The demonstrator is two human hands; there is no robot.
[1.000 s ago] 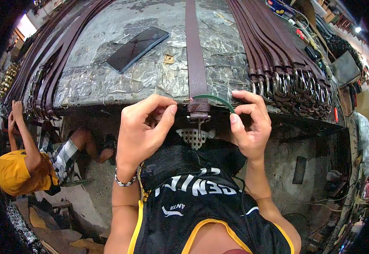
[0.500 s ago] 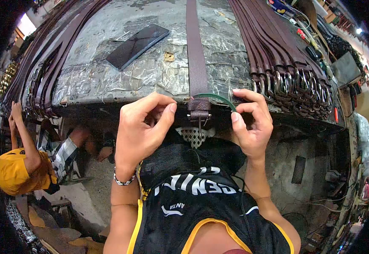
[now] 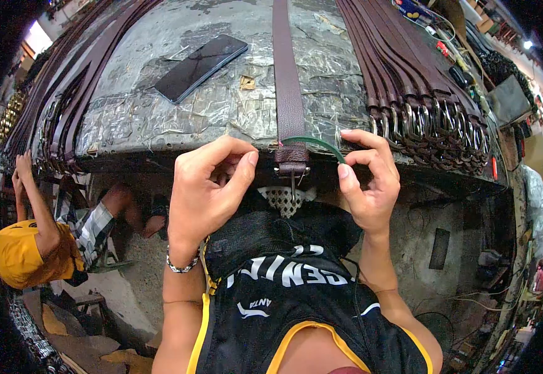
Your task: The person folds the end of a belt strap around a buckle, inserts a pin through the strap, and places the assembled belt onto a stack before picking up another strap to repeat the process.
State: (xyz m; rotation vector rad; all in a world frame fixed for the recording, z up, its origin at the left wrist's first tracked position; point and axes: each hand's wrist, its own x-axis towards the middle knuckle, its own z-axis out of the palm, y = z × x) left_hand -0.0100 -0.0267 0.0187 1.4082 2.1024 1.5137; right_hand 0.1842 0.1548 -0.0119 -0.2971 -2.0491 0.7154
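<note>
A dark brown leather belt (image 3: 289, 81) lies lengthwise over the bench, its buckle end hanging at the front edge. The belt's keeper loop (image 3: 294, 153) and the metal buckle prong (image 3: 293, 187) face me. My right hand (image 3: 374, 187) pinches one end of a thin, curved green strip (image 3: 321, 143) between thumb and forefinger. The strip's other end rests at the belt just above the loop. To the left of the buckle, my left hand (image 3: 206, 187) is closed in a pinch, apart from the belt; anything between its fingertips is too small to make out.
A phone (image 3: 201, 68) lies on the worn bench top (image 3: 134, 118). Several brown belts with buckles (image 3: 427, 118) hang over the right edge, and more belts (image 3: 91, 87) lie on the left. A person in a yellow shirt (image 3: 38, 252) sits at the left.
Both my hands keep nearly the same pose, and the green strip stays at the belt. The other person's leg at the left has shifted slightly.
</note>
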